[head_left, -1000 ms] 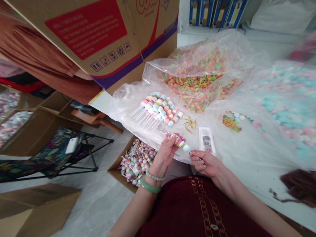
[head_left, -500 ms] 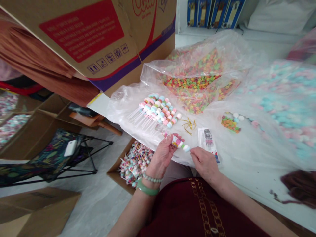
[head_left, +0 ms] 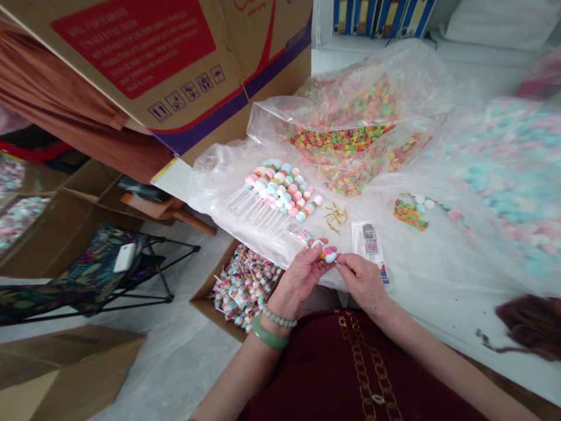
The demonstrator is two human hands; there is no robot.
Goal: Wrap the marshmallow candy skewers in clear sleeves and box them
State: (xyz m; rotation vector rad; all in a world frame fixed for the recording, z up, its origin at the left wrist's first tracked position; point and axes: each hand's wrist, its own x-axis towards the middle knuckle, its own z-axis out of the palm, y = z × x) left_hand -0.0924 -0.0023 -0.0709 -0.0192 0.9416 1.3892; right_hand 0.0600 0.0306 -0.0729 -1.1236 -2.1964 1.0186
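My left hand (head_left: 304,272) is closed around a small printed plastic bag (head_left: 300,233), whose flat end sticks out past the fingers. In the bag's mouth sits a marshmallow skewer (head_left: 331,256), its last pale blue piece next to my fingers. My right hand (head_left: 360,279) pinches the skewer's stick end, fingers folded. Beyond my left hand, a row of marshmallow skewers (head_left: 283,190) lies on the plastic sheet with white sticks toward me. Gold twist ties (head_left: 335,217) and a stack of flat printed bags (head_left: 370,251) lie close by.
A large carton (head_left: 184,58) stands at the back left. Behind the skewers lie a clear bag of ring candies (head_left: 346,140) and a heap of pastel marshmallows (head_left: 504,187). Below the table edge, a box of wrapped skewers (head_left: 243,286) sits near a folding chair (head_left: 100,275).
The skewer has slid deeper into the printed bag, and fewer marshmallows stick out. My right hand has closed in on my left, still at the stick end.
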